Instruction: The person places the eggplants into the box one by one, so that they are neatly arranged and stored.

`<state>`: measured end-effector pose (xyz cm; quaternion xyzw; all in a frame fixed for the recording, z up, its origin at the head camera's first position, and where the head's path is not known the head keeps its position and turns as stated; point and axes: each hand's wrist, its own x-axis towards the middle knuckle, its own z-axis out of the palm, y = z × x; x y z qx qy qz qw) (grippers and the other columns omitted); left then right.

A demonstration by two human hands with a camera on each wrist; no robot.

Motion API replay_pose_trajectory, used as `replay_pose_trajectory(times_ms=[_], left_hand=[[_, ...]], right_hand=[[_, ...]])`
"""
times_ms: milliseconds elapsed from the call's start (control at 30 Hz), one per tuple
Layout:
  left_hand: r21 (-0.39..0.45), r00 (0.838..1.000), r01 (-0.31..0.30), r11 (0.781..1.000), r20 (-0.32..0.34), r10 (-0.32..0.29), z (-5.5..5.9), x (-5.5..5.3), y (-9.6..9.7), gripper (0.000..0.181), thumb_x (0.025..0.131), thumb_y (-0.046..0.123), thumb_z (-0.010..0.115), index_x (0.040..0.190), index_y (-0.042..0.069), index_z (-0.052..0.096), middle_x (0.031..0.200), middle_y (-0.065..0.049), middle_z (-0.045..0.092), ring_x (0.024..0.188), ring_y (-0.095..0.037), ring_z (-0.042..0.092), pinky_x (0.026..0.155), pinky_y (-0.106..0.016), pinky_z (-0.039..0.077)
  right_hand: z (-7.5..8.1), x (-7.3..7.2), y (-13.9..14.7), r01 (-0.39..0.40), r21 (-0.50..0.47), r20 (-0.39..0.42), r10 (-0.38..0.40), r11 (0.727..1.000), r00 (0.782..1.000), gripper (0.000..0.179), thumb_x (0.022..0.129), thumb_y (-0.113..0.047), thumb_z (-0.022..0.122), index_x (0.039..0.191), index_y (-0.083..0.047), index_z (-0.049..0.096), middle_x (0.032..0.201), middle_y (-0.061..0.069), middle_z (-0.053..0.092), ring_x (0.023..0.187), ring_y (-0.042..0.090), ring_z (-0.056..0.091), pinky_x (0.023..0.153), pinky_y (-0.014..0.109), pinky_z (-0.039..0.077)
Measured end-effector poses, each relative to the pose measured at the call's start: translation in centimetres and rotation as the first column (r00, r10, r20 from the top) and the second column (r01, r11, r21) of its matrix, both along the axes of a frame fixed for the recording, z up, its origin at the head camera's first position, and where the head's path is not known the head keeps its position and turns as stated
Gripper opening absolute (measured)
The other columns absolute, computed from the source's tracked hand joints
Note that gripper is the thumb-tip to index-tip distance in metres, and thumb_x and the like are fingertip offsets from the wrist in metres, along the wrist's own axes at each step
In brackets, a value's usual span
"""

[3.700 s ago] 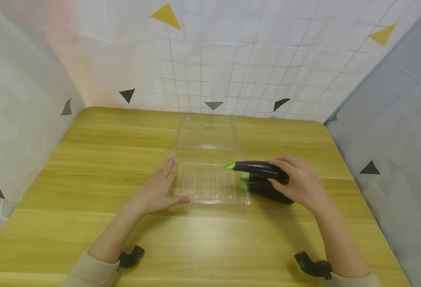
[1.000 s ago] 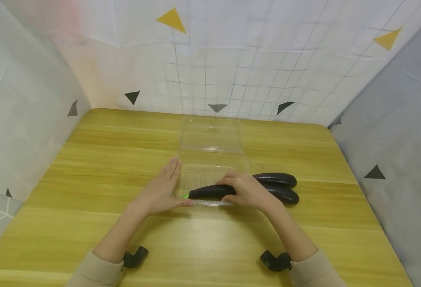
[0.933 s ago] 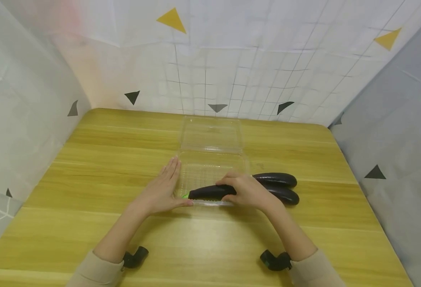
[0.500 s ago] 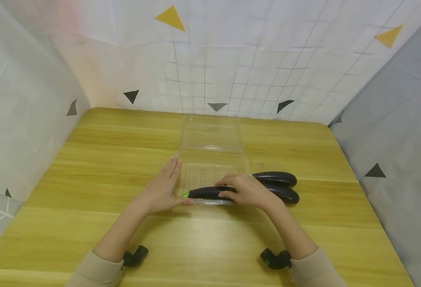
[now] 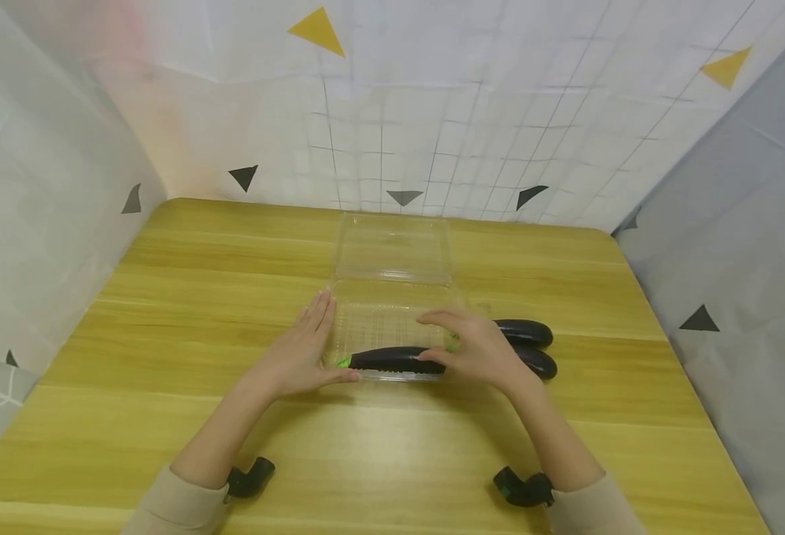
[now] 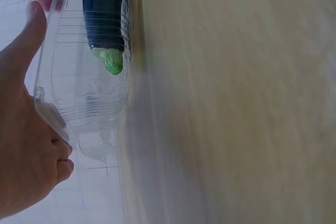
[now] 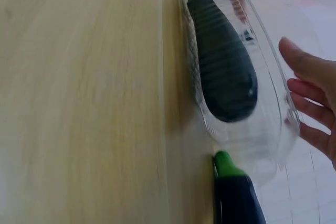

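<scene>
A dark purple eggplant (image 5: 392,360) with a green stem lies along the near side of a clear plastic clamshell box (image 5: 379,319), whose lid (image 5: 393,245) is folded back. My left hand (image 5: 298,353) rests against the box's left side, fingers straight, thumb along the front rim. Over the box's right end hovers my right hand (image 5: 475,349), fingers spread, holding nothing. Through the wall in the right wrist view, the boxed eggplant (image 7: 223,61) lies apart from the right hand (image 7: 315,93). Two more eggplants (image 5: 529,332) lie right of the box, partly hidden by that hand.
The wooden table (image 5: 379,461) has wood grain and rounded back corners. Patterned white sheets (image 5: 405,111) stand behind it and at both sides. A black wrist camera (image 5: 252,477) sticks out from each cuff.
The right hand brought an eggplant left from the pile and laid it in the box. It has just let go and moved slightly up and right. The left hand stays at the box.
</scene>
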<state>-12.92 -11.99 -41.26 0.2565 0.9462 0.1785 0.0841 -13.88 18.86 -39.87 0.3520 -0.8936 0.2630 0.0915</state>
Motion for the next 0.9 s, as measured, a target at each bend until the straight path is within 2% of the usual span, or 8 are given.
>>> replay_pose_trajectory(times_ms=[100, 200, 400, 533, 767, 900], left_hand=[[0.005, 1.000, -0.001, 1.000, -0.003, 0.001, 0.1, 0.0, 0.0, 0.122, 0.079, 0.070, 0.062, 0.151, -0.002, -0.004, 0.159, -0.018, -0.012, 0.146, -0.025, -0.011, 0.117, -0.042, 0.006], [0.011, 1.000, -0.003, 1.000, -0.003, 0.003, 0.2, 0.0, 0.0, 0.121, 0.078, 0.069, 0.062, 0.152, -0.004, -0.001, 0.159, -0.018, -0.010, 0.146, -0.025, -0.010, 0.117, -0.042, 0.007], [0.007, 1.000, -0.004, 1.000, 0.006, 0.004, 0.1, 0.0, 0.1, 0.121, 0.078, 0.070, 0.062, 0.152, -0.004, 0.000, 0.159, -0.017, -0.012, 0.146, -0.025, -0.011, 0.117, -0.043, 0.007], [0.002, 1.000, -0.003, 1.000, 0.001, 0.003, 0.0, -0.1, 0.0, 0.122, 0.078, 0.071, 0.062, 0.151, -0.002, -0.004, 0.158, -0.016, -0.013, 0.145, -0.025, -0.011, 0.117, -0.042, 0.007], [0.000, 1.000, -0.004, 1.000, 0.003, 0.004, 0.0, -0.1, 0.0, 0.123, 0.078, 0.071, 0.061, 0.151, 0.000, -0.007, 0.158, -0.016, -0.014, 0.145, -0.025, -0.012, 0.117, -0.043, 0.007], [-0.004, 1.000, -0.003, 1.000, 0.000, 0.003, 0.0, -0.1, 0.0, 0.122, 0.078, 0.072, 0.060, 0.151, 0.000, -0.007, 0.158, -0.016, -0.014, 0.145, -0.024, -0.012, 0.117, -0.042, 0.006]], right_hand=[[0.2, 0.2, 1.0, 0.012, -0.085, -0.047, -0.016, 0.996, 0.999, 0.056, 0.070, -0.029, 0.087, 0.120, -0.012, 0.068, 0.117, 0.002, 0.067, 0.101, 0.022, 0.065, 0.081, 0.039, 0.055], [0.2, 0.3, 2.0, 0.024, -0.131, -0.074, -0.034, 0.991, 0.997, 0.059, 0.066, -0.025, 0.089, 0.120, -0.013, 0.068, 0.115, 0.002, 0.068, 0.094, 0.021, 0.067, 0.075, 0.038, 0.056], [0.1, 0.6, 4.2, 0.010, -0.209, -0.066, -0.024, 0.978, 0.998, 0.062, 0.062, -0.014, 0.091, 0.119, -0.012, 0.068, 0.115, 0.005, 0.068, 0.094, 0.021, 0.067, 0.079, 0.031, 0.056], [0.0, 0.9, 5.5, 0.034, -0.234, -0.066, -0.051, 0.972, 0.997, 0.060, 0.062, -0.014, 0.091, 0.118, -0.012, 0.069, 0.116, 0.006, 0.068, 0.100, 0.020, 0.066, 0.083, 0.021, 0.052], [-0.3, 1.4, 7.6, 0.078, -0.244, -0.013, -0.084, 0.967, 0.996, 0.062, 0.063, -0.009, 0.090, 0.120, -0.014, 0.068, 0.116, 0.001, 0.067, 0.103, 0.019, 0.064, 0.082, 0.028, 0.054], [-0.2, 1.7, 8.4, 0.097, -0.237, -0.017, -0.104, 0.967, 0.994, 0.061, 0.061, -0.008, 0.091, 0.118, -0.013, 0.069, 0.113, 0.000, 0.068, 0.098, 0.013, 0.064, 0.083, 0.020, 0.052]])
